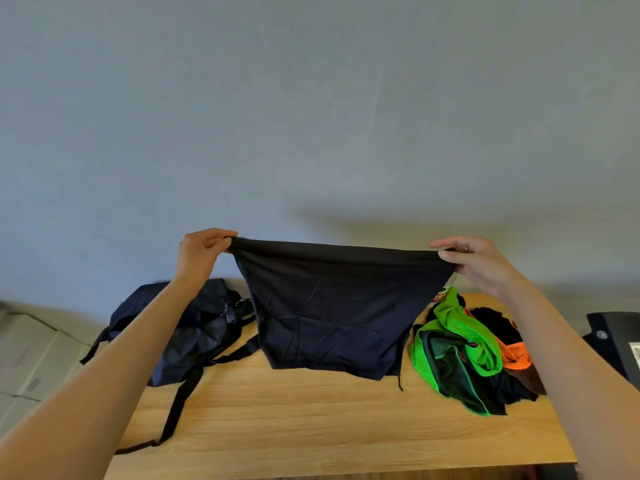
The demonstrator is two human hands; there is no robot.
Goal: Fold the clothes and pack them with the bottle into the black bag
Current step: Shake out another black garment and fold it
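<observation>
Both hands raised, pinching black shorts (332, 306) waistband taut.

no readable text, labels or numbers anywhere

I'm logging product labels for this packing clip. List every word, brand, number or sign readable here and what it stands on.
No text can be read.
Bottle label: a red, white and green patch peeking out behind the black garment, too small and hidden to read.
Paper on the dark object at the right edge: marks too blurred to read.
</observation>
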